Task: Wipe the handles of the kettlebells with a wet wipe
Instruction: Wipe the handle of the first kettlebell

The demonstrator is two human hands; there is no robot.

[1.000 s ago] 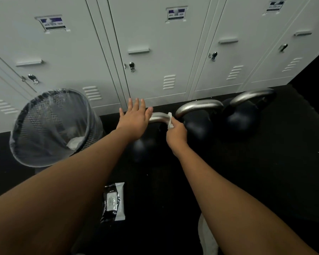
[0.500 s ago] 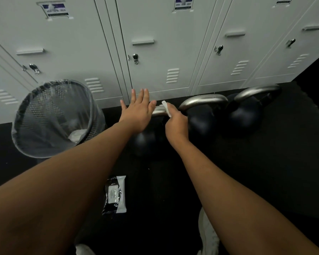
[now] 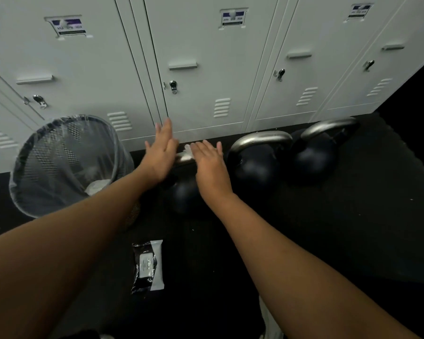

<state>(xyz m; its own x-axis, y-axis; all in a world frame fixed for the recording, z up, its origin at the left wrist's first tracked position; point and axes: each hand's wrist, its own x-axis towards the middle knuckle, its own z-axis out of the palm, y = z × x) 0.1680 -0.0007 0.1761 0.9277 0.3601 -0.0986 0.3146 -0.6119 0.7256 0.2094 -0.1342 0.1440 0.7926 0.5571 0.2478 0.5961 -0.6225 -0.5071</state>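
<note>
Three dark kettlebells with steel handles stand in a row before the lockers. The left kettlebell is mostly hidden by my hands; a short bit of its handle shows between them. My left hand hovers over the handle's left end, fingers straight and apart, holding nothing. My right hand lies over the handle's right part, fingers stretched forward, thumb hidden beneath. The white wet wipe sticks out at its thumb side, on the handle. The middle kettlebell and right kettlebell stand untouched.
A mesh waste bin with a clear liner and crumpled white wipes inside stands at the left. A pack of wet wipes lies on the black floor mat near me. Grey lockers close off the back.
My right hand went from a closed fist on the wipe to stretched fingers and slid left along the handle. My left hand shifted slightly left. The view tilted down a little.
</note>
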